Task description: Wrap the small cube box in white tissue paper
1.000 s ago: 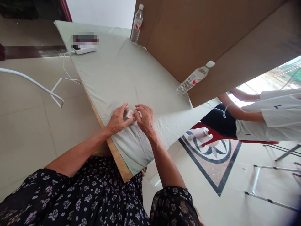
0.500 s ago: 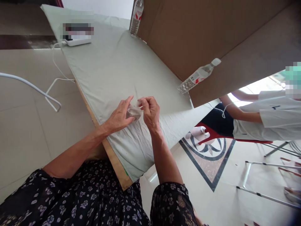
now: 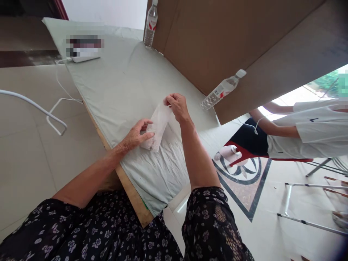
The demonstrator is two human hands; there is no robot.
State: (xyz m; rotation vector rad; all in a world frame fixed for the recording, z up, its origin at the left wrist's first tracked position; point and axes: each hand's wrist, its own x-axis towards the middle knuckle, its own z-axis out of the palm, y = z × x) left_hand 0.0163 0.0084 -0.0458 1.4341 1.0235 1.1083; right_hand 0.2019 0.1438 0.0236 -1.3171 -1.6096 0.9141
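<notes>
A thin, whitish see-through sheet (image 3: 161, 121), which looks like plastic film or a flattened bag, stretches slantwise between my hands above the table. My right hand (image 3: 177, 105) pinches its upper end between thumb and fingers. At the lower end, my left hand (image 3: 137, 133) holds it, thumb across the near face and fingers at the left edge. The bottom part is crumpled, with small dark specks. Beneath lies the table (image 3: 119, 87), covered by a pale green cloth.
A large brown cardboard panel (image 3: 206, 40) stands along the right side, with one water bottle (image 3: 223, 90) leaning by its near corner and another bottle (image 3: 151, 26) farther back. A white device (image 3: 85, 58) with a cable sits far left. A person in a white shirt (image 3: 285, 127) sits at right.
The sheet was bunched up between my hands and is now drawn out long. My right hand has moved up and away from the left; my left hand has shifted slightly lower.
</notes>
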